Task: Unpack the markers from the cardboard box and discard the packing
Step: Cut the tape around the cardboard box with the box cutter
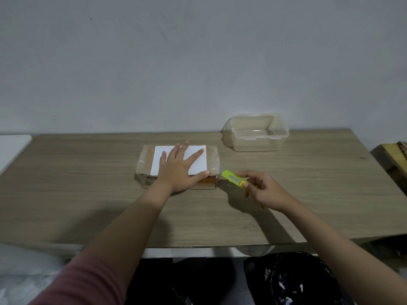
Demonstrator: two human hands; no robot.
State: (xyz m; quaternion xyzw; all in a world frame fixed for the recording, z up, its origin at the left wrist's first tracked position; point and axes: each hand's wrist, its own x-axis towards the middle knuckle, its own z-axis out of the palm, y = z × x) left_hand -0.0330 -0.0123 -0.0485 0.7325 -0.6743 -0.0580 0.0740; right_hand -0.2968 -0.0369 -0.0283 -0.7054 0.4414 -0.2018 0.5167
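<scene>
The knife in the right hand is bright yellow-green with a grey metal strip along its body and an orange-yellow slider under the thumb. Just left of that grip, the box is brown cardboard under glossy clear wrap, with a plain white label faintly ruled in grey and an orange strip on its near edge. The table is pale greyish wood grain. Beyond the grip, the tub is clear and colourless. The wall is flat grey. Nearer than the grip, a black bag has white flecks; the left sleeve is dusky pink, finely ribbed.
</scene>
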